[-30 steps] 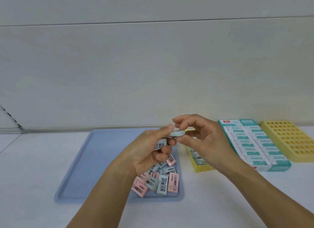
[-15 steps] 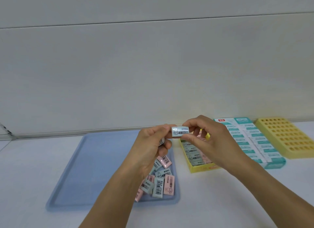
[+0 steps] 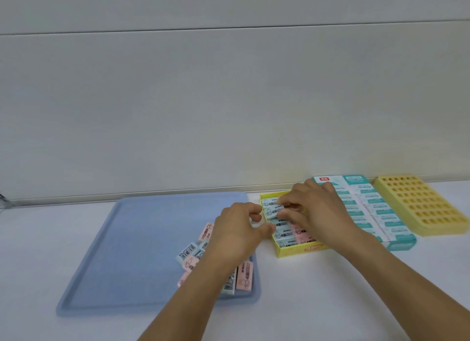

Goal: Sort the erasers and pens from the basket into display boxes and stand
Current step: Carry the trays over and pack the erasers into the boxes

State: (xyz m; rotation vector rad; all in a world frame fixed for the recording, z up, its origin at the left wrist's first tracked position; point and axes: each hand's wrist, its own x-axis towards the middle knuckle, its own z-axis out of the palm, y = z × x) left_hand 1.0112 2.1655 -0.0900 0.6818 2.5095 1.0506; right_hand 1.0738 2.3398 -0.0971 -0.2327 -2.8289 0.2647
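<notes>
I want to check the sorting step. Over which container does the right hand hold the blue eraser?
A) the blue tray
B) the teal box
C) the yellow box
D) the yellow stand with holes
C: the right hand pinches the eraser over the far-left corner of the yellow box.

Two bare forearms, no sleeves visible up to the frame edge. Left hand (image 3: 237, 235) and right hand (image 3: 318, 213) both bare: no gloves, rings, watch or wristbands in view. No markings or straps on either wrist. Fingernails short, unpainted as far as visible.
</notes>
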